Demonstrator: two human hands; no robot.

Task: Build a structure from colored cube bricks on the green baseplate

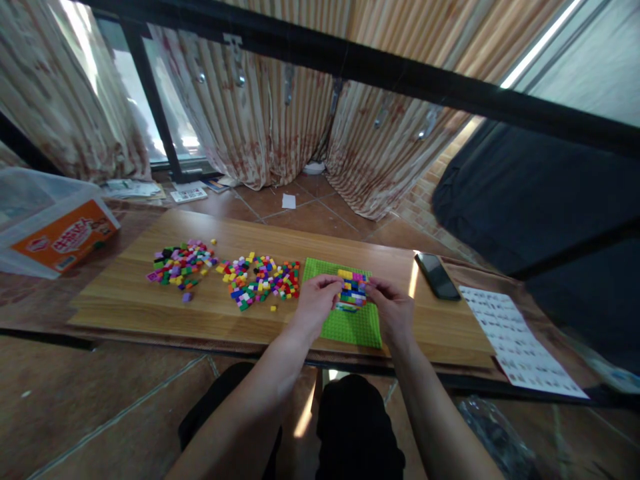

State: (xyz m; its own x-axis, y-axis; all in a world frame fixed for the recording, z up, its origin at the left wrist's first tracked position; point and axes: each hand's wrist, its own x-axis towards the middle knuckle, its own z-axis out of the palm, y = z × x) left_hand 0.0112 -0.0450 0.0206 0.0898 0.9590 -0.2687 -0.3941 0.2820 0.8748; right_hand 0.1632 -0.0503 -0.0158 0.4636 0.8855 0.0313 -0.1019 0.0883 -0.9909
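The step in hand appears to be fitting or adjusting bricks on a small block model (pixel 353 297). It sits between the fingertips of both hands, the left hand (pixel 315 307) pinching one side and the right hand (pixel 394 310) the other, over the green baseplate (pixel 350 331); whether it touches the plate is unclear. Its yellow-and-pink edge points away from the wrists; its rows run roughly hand to hand, though its long axis is hard to tell. The next move likely calls for one hand steadying while the other presses. Loose bricks (pixel 287 280) lie beyond the left hand on the desk (pixel 165 323).

Clothed in plain black over the legs (pixel 353 447), rounded at the knees (pixel 350 397); bare along both forearms (pixel 275 377) and hands (pixel 315 301).
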